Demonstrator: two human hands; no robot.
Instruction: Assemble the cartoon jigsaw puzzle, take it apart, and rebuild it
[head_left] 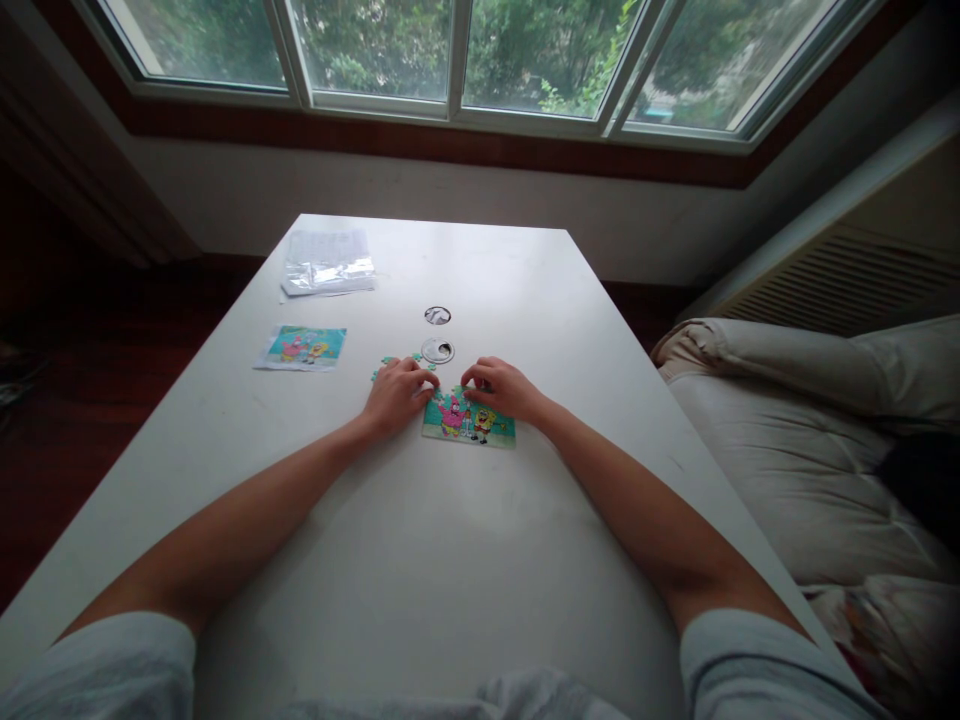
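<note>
Now, puzzle point(469, 424) well inside the worktop point(442, 560); left hand point(401, 396) and right hand point(504, 388) half-curled by its far corners, grip hard to tell.

The puzzle point(469, 424) shows pink and yellow figures on teal; the table point(420, 540) is white.

No text, label, brand, number or sign can be read. With the puzzle point(469, 425) as the clock's center, the plastic-covered papers point(327, 265) between ten and eleven o'clock show only faint marks, too small to make out. No readable words show on the picture sheet point(307, 348) at ten, the two round pieces point(429, 352) between eleven and twelve, or the puzzle.
</note>
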